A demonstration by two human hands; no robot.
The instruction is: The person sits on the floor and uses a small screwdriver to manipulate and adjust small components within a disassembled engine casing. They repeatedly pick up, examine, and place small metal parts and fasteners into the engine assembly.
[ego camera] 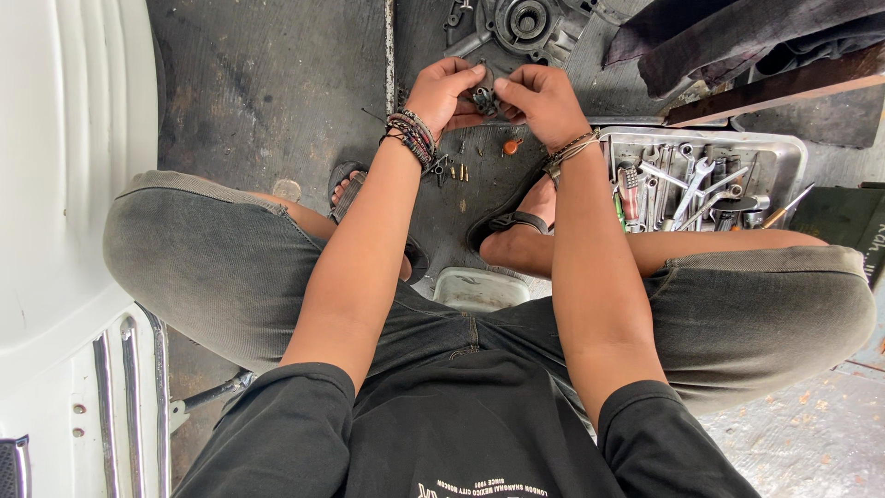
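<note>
My left hand [444,93] and my right hand [536,96] meet above the dark oily floor, both gripping one small dark metal part [485,98] between the fingertips. The part looks like a small gear or sprocket piece; its exact shape is partly hidden by my fingers. Just beyond my hands lies a grey engine casing [521,26]. Beaded bracelets sit on both wrists. I am squatting, knees wide, feet in sandals.
A metal tray [784,152] of wrenches and other tools sits on the right. Small screws and an orange piece [511,146] lie on the floor under my hands. White vehicle bodywork [64,184] fills the left. Dark cloth [737,37] lies at top right.
</note>
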